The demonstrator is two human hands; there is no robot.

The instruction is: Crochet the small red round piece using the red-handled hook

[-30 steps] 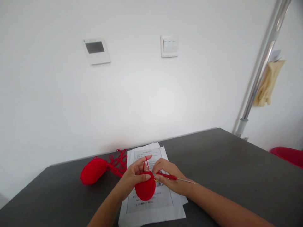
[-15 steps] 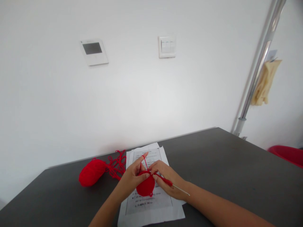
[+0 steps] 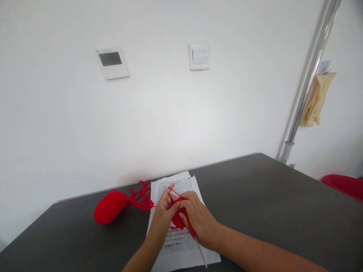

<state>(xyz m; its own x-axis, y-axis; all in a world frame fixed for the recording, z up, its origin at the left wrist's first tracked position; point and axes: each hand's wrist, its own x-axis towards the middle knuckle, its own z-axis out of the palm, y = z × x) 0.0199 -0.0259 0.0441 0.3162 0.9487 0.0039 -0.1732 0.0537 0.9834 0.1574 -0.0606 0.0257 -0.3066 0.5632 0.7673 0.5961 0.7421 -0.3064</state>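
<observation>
Between my two hands is a small red crochet piece [image 3: 177, 221], partly covered by the fingers. My left hand [image 3: 165, 207] pinches its upper edge, with a strand of red yarn looped over the raised index finger. My right hand [image 3: 200, 219] grips a crochet hook [image 3: 189, 223] with a red handle, its metal back end pointing down toward me. The hook's working tip is at the top edge of the piece, close to the left thumb. To the left lies a ball of red yarn [image 3: 110, 207], with loose yarn strands [image 3: 141, 196] running toward my left hand.
Printed paper sheets [image 3: 184, 260] lie under my hands on the dark table [image 3: 255, 196]. Behind stands a white wall with a panel [image 3: 113, 63] and a light switch [image 3: 199, 57]. At right are a metal pole [image 3: 304, 83], yellowish gloves [image 3: 317, 100] and a red object [image 3: 343, 186].
My right hand has turned, so the hook's back end swings from pointing right to pointing down. The crochet piece is tilted and more covered, and the loose yarn near my left hand has shifted.
</observation>
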